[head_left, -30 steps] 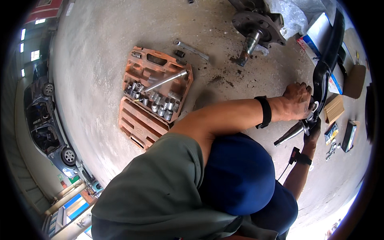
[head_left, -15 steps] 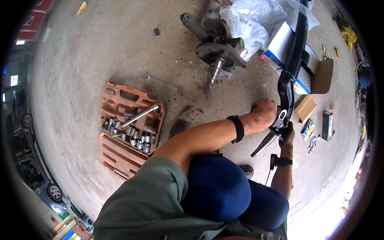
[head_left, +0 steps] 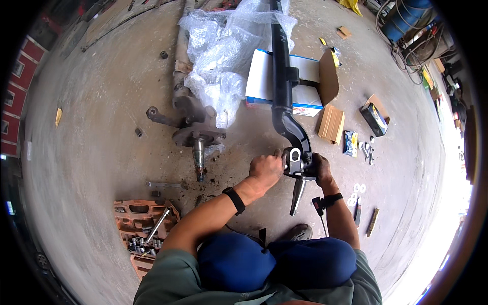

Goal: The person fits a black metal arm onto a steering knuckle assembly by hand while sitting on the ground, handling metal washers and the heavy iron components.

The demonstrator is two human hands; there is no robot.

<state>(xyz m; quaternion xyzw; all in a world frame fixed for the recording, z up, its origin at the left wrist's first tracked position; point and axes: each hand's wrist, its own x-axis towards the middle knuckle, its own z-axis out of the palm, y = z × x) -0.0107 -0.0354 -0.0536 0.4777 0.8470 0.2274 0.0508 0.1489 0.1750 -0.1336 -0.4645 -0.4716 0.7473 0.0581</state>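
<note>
My left hand is closed around the left side of a black steering knuckle, thumb near a pale ring on its top. On the opposite side my right hand grips the same knuckle, its fingers partly hidden behind it. The knuckle sits at the near end of a long black axle beam, with its bare metal spindle pointing back toward me. To the left lies an old rusty axle with a worn hub flange and spindle.
Bubble wrap lies between the axles. A white-and-blue box is under the new beam. At lower left is an orange socket case, near a wrench. Small parts, white rings and a small black box are scattered right.
My view has turned, so the beam and knuckle appear farther left and the spindle points more nearly straight toward me. Both hands keep their hold on the knuckle.
</note>
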